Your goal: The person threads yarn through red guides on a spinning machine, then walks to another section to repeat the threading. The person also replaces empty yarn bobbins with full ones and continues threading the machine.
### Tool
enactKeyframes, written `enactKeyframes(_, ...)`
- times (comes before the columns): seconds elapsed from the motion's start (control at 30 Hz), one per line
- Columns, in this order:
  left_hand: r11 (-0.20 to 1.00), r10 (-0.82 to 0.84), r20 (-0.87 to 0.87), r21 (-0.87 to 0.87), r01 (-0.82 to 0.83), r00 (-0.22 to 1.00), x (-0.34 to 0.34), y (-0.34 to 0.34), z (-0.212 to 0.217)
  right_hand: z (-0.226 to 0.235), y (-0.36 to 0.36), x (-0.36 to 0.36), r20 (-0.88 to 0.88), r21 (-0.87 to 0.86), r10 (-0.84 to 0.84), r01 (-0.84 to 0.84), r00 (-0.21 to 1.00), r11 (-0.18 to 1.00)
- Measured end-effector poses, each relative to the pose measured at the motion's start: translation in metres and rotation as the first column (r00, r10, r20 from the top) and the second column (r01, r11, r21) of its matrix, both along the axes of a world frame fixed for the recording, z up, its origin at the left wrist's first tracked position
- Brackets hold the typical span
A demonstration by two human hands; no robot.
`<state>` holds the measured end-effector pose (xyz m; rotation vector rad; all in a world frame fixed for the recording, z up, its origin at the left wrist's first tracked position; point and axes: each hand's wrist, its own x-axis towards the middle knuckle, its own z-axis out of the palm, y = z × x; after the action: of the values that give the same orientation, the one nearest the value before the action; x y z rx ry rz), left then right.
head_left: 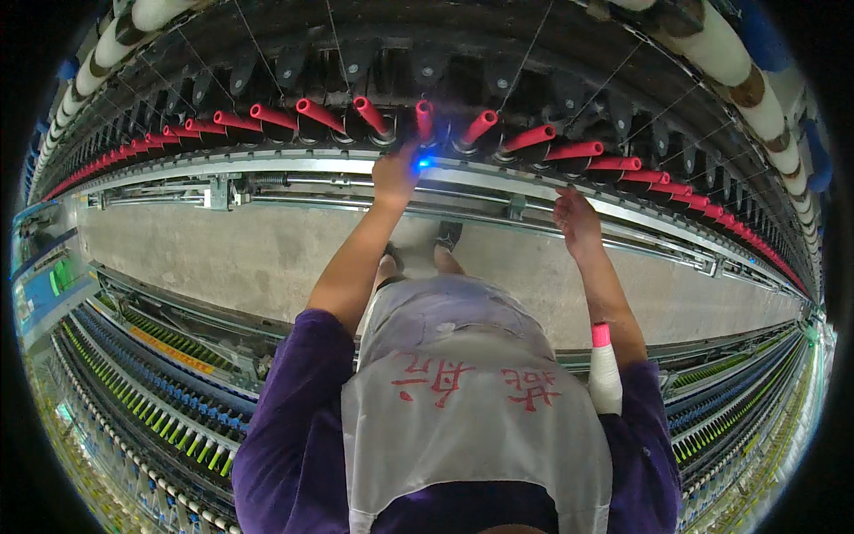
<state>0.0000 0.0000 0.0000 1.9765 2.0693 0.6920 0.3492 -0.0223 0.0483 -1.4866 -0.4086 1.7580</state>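
Note:
My left hand [395, 174] reaches up to the spinning frame, its fingertips bunched at the base of an upright red bobbin tube [424, 118], right beside a small blue light [424, 162]. Whether the fingers pinch anything is hidden. My right hand [576, 219] lies flat on the metal rail [498, 190] further right, fingers spread and holding nothing. A bobbin wound with white yarn, pink at its tip [604, 374], stands by my right upper arm, next to my grey apron [463, 400].
A long row of red bobbin tubes [276, 116] runs along the frame to both sides. Large white roving packages [743, 76] hang above. The concrete floor [222, 254] lies below, and a second frame with blue and green tubes [169, 392] stands behind me.

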Motion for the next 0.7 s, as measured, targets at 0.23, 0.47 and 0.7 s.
enactKeyframes(0.23,0.992,-0.006,0.219,-0.124,0.034,0.976,-0.020,-0.012,0.045,0.063,0.013,-0.042,0.259,0.215,0.023,-0.081,0.965,0.973)
enactKeyframes(0.47,0.974,0.226,0.951,-0.216,-0.069,0.210,0.000,-0.002,0.131,0.090,0.005,-0.134,0.460,0.351,0.532,-0.696,0.711,0.626)
enactKeyframes(0.7,0.968,-0.237,0.296,0.156,0.198,0.925,-0.002,0.010,0.094,0.102,0.024,-0.161,0.731,0.334,0.464,-0.855,0.501,0.396)
